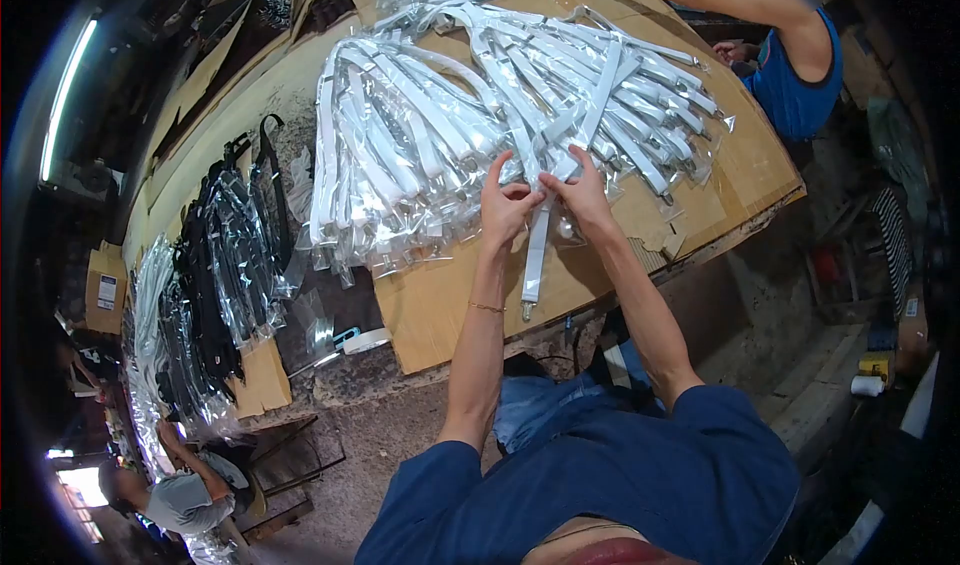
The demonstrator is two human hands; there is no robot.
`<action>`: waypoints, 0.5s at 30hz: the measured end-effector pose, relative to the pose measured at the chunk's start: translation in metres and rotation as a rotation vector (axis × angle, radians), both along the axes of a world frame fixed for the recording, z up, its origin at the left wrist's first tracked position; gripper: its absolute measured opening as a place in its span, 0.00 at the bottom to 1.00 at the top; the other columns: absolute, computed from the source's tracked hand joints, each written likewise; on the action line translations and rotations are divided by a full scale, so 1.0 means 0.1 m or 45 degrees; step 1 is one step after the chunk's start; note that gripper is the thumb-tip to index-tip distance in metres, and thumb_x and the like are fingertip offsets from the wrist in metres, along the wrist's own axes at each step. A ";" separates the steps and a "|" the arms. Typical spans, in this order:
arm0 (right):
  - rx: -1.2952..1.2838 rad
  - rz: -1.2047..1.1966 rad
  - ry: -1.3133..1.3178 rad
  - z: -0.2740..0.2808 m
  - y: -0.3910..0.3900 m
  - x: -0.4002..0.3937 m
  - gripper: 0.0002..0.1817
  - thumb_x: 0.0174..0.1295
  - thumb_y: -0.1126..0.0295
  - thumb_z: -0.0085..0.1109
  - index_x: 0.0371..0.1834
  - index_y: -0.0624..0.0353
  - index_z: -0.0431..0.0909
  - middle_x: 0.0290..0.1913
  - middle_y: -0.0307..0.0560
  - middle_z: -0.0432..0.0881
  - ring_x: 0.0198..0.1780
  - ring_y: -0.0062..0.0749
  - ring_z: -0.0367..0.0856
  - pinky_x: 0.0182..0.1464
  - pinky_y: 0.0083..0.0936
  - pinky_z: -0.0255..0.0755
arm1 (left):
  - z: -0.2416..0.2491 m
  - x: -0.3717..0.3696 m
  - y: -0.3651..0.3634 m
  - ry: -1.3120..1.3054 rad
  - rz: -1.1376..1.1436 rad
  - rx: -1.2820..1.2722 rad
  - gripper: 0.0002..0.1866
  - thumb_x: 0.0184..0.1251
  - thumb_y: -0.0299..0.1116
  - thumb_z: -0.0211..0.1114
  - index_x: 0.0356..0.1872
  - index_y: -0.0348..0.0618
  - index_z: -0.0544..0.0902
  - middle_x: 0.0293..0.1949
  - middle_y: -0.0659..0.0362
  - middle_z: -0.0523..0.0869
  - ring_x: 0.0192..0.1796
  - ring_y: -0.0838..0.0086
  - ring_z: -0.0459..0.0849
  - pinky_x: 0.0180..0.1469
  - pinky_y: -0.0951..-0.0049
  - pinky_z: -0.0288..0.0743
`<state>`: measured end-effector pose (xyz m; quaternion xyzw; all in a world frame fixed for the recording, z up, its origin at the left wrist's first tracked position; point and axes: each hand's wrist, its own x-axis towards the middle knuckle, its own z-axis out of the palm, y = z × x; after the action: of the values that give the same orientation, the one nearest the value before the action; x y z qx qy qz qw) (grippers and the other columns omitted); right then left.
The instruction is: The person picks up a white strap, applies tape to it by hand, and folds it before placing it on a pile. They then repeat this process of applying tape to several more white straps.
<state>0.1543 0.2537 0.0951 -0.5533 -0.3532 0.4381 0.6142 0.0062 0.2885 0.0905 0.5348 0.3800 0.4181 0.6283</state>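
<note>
A pair of white suspenders point(537, 255) is between my hands, one strap hanging toward me with a metal clip at its lower end. My left hand point(507, 203) grips it from the left, thumb pressed inward and index finger raised. From the right, my right hand point(582, 195) holds it with the thumb near the other thumb. The curled fingers underneath are partly hidden. Just beyond my hands, a fanned pile of white suspenders in clear plastic bags point(385, 135) covers the cardboard, and more bagged white suspenders point(640, 105) spread to the right.
Cardboard point(430, 315) covers the table. Black bagged straps point(225, 255) lie at the left, near a tape roll point(367, 341) and a blue-handled cutter point(346, 336). One person point(800, 65) stands at the far right, another point(190, 495) at the lower left.
</note>
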 end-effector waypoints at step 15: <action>-0.092 -0.116 0.030 0.15 -0.26 -0.06 0.47 0.54 0.70 0.73 0.72 0.65 0.51 0.35 0.53 0.83 0.29 0.28 0.83 0.29 0.22 0.76 | 0.03 -0.03 -0.21 -0.142 -0.168 -0.515 0.20 0.62 0.29 0.69 0.51 0.30 0.75 0.37 0.52 0.86 0.33 0.71 0.87 0.34 0.75 0.81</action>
<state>0.1481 0.2273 0.1105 -0.5856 -0.3044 0.4285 0.6172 0.0032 0.2674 0.0931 0.3977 0.3848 0.3204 0.7688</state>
